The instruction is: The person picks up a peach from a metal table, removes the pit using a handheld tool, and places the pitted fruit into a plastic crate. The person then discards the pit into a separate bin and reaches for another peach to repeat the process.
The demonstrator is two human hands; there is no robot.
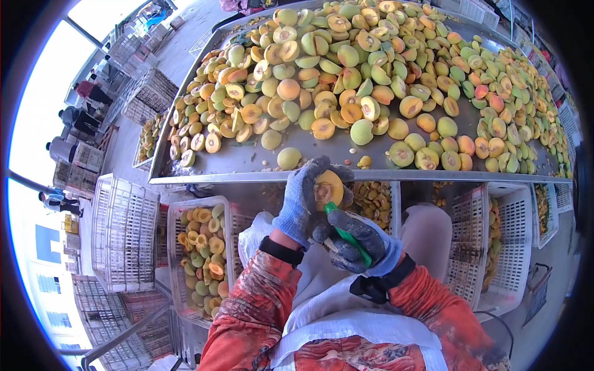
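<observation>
Peach half (328,187), centre of frame: enclosed by left hand's (297,204) curled grip. Green-handled tool (351,236): clasped in right hand (365,244), end beside fruit. Possible fault: slip, gouging flesh or glove, from close working.

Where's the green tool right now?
In the head view, the green tool is in the right hand, its tip at the cut fruit in the left hand.

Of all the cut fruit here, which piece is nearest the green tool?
The cut fruit in the gloved left hand, its orange face showing beside the green tool's tip; the others lie on the metal table or in crates below.
</observation>
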